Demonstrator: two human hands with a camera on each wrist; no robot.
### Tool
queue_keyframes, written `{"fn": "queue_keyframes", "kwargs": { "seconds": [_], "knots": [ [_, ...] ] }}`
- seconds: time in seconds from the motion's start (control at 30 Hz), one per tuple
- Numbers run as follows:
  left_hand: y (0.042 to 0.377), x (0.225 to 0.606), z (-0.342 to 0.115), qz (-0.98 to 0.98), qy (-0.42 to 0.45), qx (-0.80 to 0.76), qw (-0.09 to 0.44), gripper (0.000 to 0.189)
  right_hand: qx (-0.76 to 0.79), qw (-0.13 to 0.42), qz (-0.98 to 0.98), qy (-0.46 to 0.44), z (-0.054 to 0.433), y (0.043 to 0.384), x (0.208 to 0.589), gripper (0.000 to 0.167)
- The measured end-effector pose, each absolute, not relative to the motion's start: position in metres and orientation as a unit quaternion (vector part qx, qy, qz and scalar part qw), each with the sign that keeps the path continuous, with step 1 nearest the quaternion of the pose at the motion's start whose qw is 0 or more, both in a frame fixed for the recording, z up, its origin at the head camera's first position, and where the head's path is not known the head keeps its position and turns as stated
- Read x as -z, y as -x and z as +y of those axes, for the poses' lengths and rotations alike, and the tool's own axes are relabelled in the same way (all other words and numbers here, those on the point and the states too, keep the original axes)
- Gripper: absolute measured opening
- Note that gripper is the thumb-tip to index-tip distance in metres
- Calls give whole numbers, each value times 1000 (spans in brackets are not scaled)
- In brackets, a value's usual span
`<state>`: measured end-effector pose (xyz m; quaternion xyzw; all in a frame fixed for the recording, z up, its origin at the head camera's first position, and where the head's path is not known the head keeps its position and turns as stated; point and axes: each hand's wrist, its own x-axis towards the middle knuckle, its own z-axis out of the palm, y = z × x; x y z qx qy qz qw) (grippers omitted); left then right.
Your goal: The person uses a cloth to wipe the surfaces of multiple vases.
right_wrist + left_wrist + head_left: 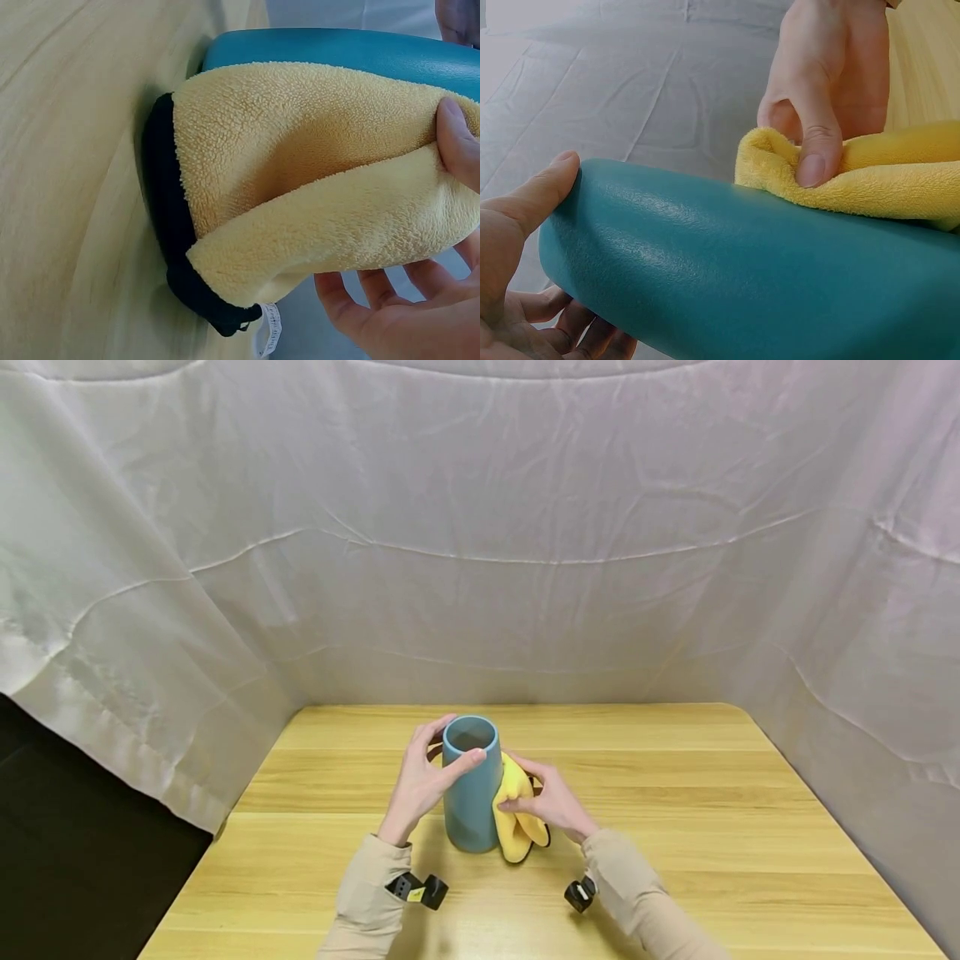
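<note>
A tall blue-teal vase [471, 806] with an open, round mouth stands upright on the wooden table. Around its top, my left hand [420, 781] grips it, thumb on the near side of the rim and fingers on the far left. My right hand [553, 800] pinches a folded yellow cloth [512, 839] at the vase's right side. In the left wrist view the fluffy cloth [900, 187] lies along the vase wall [705, 247], under the right thumb. The right wrist view shows the cloth [300, 157] hanging in a fold, with dark edging and a white tag [268, 330].
The light wooden table [712, 827] extends to both sides of the hands. Pale grey curtains [525, 610] hang behind it and at its sides. A dark area [67, 827] lies past the table's left edge. Small black cameras are strapped to both wrists.
</note>
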<state>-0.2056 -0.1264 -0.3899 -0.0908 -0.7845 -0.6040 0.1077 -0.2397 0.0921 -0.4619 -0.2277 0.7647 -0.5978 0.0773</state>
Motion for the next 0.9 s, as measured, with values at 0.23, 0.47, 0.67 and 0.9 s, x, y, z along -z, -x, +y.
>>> {"fn": "queue_keyframes", "kwargs": {
  "seconds": [0.23,0.47,0.67,0.9],
  "knots": [
    [205,390,-126,-787,90,602,105,66,605,80,758,228,92,240,464,80],
    [201,386,-123,-802,91,578,119,70,604,79,758,231,92,241,465,81],
    [194,380,-107,-874,39,446,190,83,597,75,767,222,93,240,465,81],
    [195,380,-95,-896,15,378,230,86,589,77,773,222,93,241,467,82]
  ]
}}
